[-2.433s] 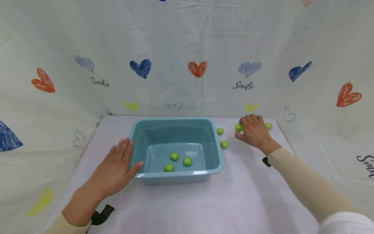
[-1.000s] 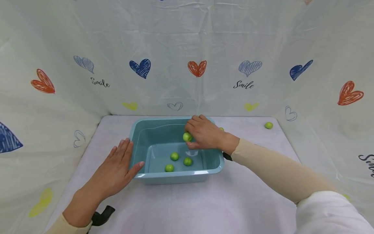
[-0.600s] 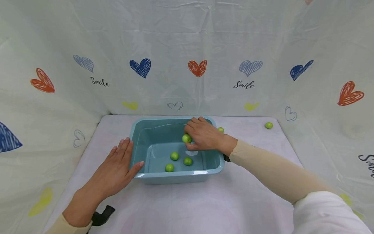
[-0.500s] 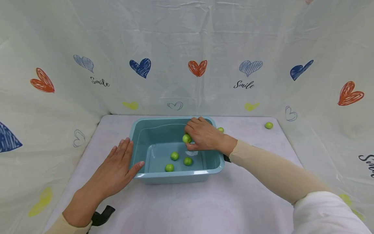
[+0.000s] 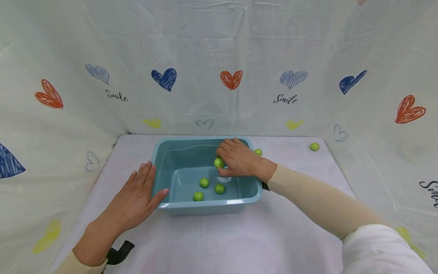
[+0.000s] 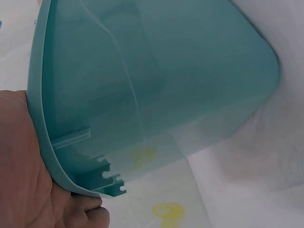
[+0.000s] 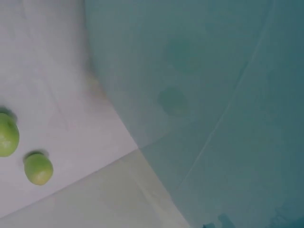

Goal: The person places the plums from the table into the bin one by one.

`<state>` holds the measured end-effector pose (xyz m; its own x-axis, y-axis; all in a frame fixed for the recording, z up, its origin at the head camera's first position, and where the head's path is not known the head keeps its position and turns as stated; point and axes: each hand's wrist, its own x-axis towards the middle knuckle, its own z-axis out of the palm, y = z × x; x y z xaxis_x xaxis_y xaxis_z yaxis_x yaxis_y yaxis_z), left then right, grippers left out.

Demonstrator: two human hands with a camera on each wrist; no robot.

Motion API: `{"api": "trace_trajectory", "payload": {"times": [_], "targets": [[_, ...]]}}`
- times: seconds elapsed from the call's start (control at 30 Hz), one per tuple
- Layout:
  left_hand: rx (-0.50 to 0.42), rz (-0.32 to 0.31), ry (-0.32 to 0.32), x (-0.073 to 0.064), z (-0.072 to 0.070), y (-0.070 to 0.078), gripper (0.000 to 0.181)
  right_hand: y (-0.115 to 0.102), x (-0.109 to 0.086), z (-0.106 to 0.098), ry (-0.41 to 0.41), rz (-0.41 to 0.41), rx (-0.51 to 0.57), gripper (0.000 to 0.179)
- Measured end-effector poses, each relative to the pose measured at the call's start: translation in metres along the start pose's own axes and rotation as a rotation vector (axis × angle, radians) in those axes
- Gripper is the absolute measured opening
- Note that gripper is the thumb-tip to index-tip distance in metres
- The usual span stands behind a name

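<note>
Holding fruit (image 5: 219,162) over basin (image 5: 208,204), lengthwise left to right

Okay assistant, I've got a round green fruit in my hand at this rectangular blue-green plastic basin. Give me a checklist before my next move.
1. Round green fruit gripped in your right hand: ok.
2. Held fruit over the opening of the rectangular blue-green plastic basin: ok.
3. Left hand touching the basin's left side: ok.
4. Basin upright on the whitish tabletop: ok.
5. All loose fruits inside: not ok; three small green fruits lie in it, but at least two others are outside.
6. Gap between held fruit and basin floor: cannot tell.
</note>
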<state>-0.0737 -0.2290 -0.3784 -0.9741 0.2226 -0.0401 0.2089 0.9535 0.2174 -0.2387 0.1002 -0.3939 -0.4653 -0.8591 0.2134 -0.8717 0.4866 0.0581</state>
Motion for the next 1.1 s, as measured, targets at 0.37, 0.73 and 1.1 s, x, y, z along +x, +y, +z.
{"api": "trace_trajectory", "payload": {"times": [0.37, 0.73, 1.1], "targets": [[-0.014, -0.009, -0.001, 0.0, -0.001, 0.001, 0.094, 0.0, -0.001, 0.002, -0.017, 0.016, 0.014, 0.04], [-0.019, -0.007, 0.004, -0.001, -0.001, 0.001, 0.094, -0.001, -0.002, 0.003, -0.013, 0.008, -0.01, 0.041], [-0.012, 0.005, 0.011, -0.001, -0.001, 0.0, 0.094, 0.008, -0.008, -0.012, 0.071, 0.064, -0.016, 0.041]]}}
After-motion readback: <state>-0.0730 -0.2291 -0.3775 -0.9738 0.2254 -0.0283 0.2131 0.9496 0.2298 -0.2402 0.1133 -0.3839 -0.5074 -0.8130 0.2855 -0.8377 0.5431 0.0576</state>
